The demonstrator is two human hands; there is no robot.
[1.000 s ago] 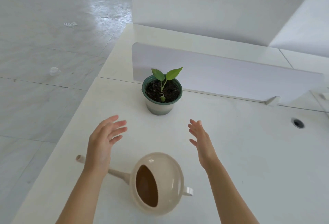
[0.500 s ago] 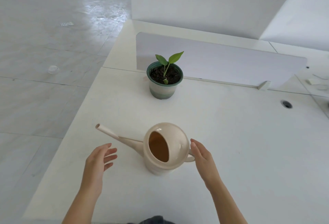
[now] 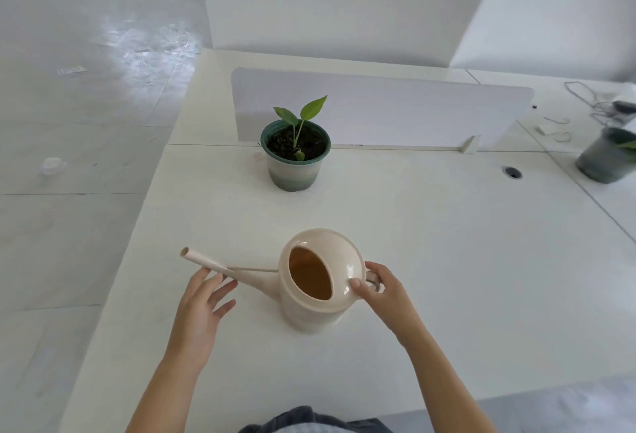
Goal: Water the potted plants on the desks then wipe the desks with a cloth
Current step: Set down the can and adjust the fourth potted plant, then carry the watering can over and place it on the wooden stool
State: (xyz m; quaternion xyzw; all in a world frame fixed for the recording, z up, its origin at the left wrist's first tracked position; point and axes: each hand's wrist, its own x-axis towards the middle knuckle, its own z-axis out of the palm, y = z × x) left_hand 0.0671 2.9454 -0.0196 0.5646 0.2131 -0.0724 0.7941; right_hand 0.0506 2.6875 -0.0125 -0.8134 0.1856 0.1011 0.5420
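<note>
A cream watering can (image 3: 318, 281) stands on the white desk (image 3: 447, 278), its long spout pointing left. My right hand (image 3: 382, 291) is closed around the handle on the can's right side, thumb on the lid. My left hand (image 3: 203, 302) has its fingers spread, fingertips touching the underside of the spout. Behind the can stands a small potted plant (image 3: 295, 154) with a green rim, dark soil and two green leaves. A second pot (image 3: 607, 157) shows at the right edge on the neighbouring desk, blurred.
A low white divider panel (image 3: 395, 109) runs along the desk's back edge behind the plant. A cable hole (image 3: 512, 172) sits at the right. Cables and small items (image 3: 595, 109) lie on the far right desk. The desk's left edge drops to a pale tiled floor (image 3: 69, 157).
Both hands came back from near the plant to the can. My right hand closed on the handle and my left reached the spout. The view pulled back.
</note>
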